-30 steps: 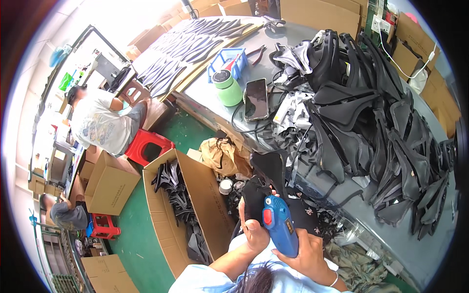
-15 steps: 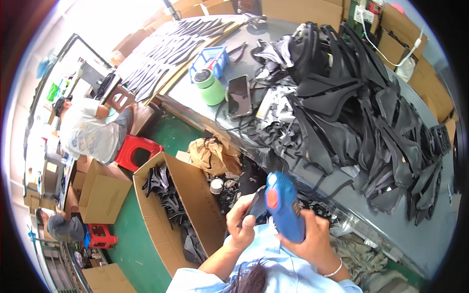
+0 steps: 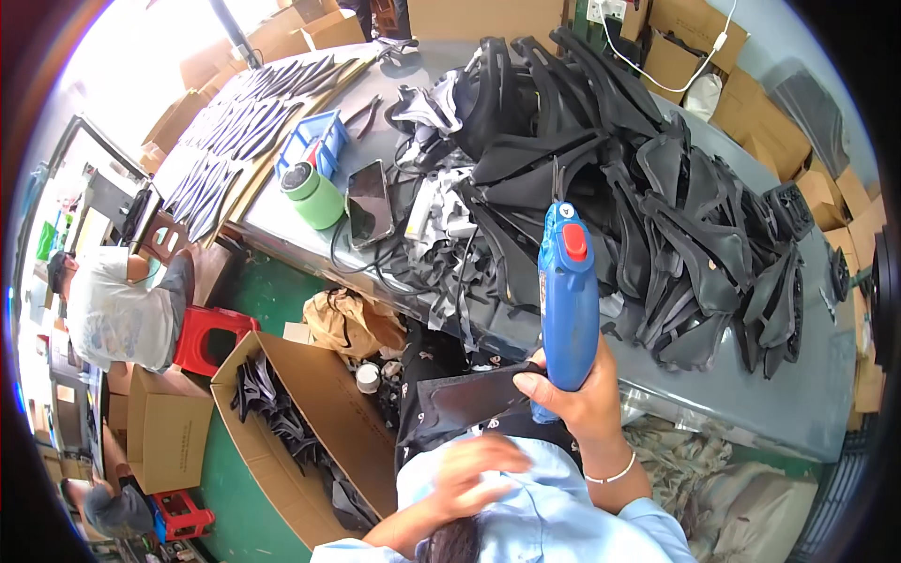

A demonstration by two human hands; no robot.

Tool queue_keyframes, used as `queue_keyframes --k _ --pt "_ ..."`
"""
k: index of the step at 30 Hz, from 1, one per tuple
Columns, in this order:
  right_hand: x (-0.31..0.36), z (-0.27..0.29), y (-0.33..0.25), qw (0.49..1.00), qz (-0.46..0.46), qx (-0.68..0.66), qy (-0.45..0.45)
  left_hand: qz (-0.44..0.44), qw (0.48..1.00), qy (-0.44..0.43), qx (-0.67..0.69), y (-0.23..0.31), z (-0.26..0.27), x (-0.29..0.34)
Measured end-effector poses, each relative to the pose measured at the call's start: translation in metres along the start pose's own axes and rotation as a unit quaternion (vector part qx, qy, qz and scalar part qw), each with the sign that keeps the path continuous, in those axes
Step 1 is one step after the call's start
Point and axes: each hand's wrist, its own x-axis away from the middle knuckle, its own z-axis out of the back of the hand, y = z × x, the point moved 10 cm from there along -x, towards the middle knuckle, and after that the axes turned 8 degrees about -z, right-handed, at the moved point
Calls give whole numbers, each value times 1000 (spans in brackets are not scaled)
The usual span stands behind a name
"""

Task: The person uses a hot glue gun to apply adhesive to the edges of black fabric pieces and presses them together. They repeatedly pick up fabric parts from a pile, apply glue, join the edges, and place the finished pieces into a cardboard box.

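Observation:
My right hand (image 3: 587, 399) grips a blue handheld power tool (image 3: 568, 305) with a red button and thin metal prongs at its top. The tool stands nearly upright, its prongs pointing at the table. Beside its lower end, a flat black trim piece (image 3: 469, 402) lies across my lap, one end at my right thumb and fingers. Whether they pinch it, I cannot tell. My left hand (image 3: 479, 472) is near my shirt, apart from the piece, its fingers smeared by motion. Beyond the tool, a large pile of black moulded parts (image 3: 676, 216) covers the table.
A green bottle (image 3: 317, 199), a phone (image 3: 370, 205) and a blue basket (image 3: 314, 143) stand on the grey table (image 3: 788, 413). An open carton (image 3: 324, 403) of black parts is at my left. Two people sit farther left on red stools (image 3: 211, 336).
My view has shifted right. The blue tool has swung up, with its prongs now showing. My left hand has left the black trim piece and moved down toward my shirt.

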Motion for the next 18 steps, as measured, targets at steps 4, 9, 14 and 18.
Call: queue_keyframes --k 4,9,14,18 --pt "7 -21 -6 996 -36 -55 -58 144 920 269 245 -73 3 24" --pt "12 -33 -17 981 61 177 -52 59 917 293 263 -53 42 -3" --pt "47 -48 -3 934 117 323 -101 -72 904 343 244 -18 83 -15" --pt "62 -60 7 928 129 322 -136 -115 869 410 252 -18 100 -7"
